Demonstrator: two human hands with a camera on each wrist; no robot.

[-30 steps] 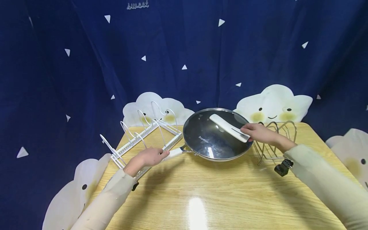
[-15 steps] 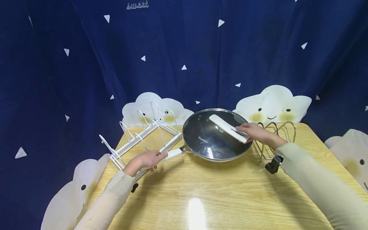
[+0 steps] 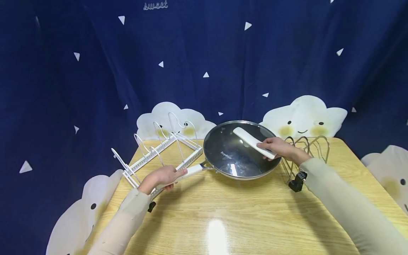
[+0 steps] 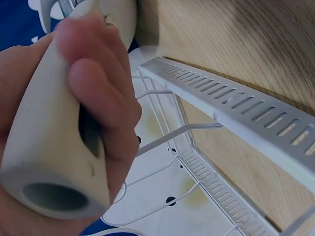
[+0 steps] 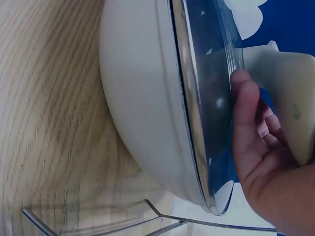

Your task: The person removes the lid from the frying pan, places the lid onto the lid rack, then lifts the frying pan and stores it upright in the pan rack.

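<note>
A white-sided wok (image 5: 138,98) with one long handle (image 3: 192,171) stands on the table under a glass lid (image 3: 220,141). My left hand (image 3: 162,177) grips that white handle near its end; in the left wrist view the fingers (image 4: 101,88) curl round it, and the hollow handle end faces the camera. My right hand (image 3: 278,148) holds the lower right part of the lid's long white grip (image 3: 245,135). In the right wrist view its fingers (image 5: 246,105) reach between the grip and the glass. The lid lies on the wok's rim.
A white rack (image 3: 191,157) with wire dividers stands on the left, partly behind my left hand. A metal wire rack (image 3: 307,145) is on the right beside the wok. The wooden table (image 3: 255,212) meets a dark blue curtain (image 3: 204,46) with cloud shapes at the back.
My right hand has slid left along the lid's grip, and its forearm has swung in the same way. The left hand stays at the wok handle, its lower fingers now showing beneath it.
</note>
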